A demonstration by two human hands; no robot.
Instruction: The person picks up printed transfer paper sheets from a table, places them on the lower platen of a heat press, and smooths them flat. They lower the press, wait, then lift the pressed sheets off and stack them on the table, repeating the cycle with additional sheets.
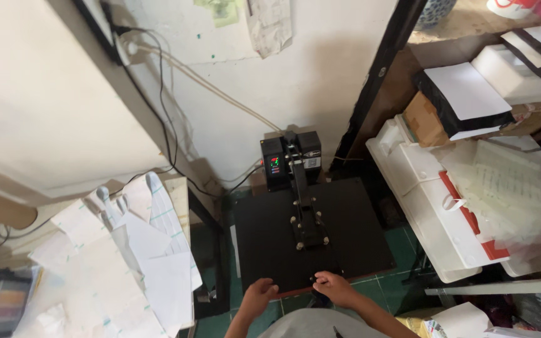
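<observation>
A black heat press (311,241) is being viewed from above, standing low between a paper-strewn table (95,275) on the left and white shelving (433,206) on the right, its back toward a pale wall (252,75). The flat top plate of the press is being kept shut over the bed, with a thin reddish edge showing along the front. Both hands are being held at the near edge of the press. The left hand (259,294) is being rested at the front left of the plate, fingers curled down over the rim; whether anything is being gripped cannot be told. The right hand (333,286) is being placed just beside it, near the middle of the front edge, fingers bent around what seems to be the dark handle end; the grip itself is being hidden by the knuckles. The press thus lies directly ahead of and under both hands, touching them. A control box (275,164) with small lit red and green figures is being shown at the rear, with an arm running forward from it along the plate. Cables (164,106) are being trailed down the wall. Stacked boxes (464,100) and clear plastic sheets (515,188) are being stored on the shelving.
</observation>
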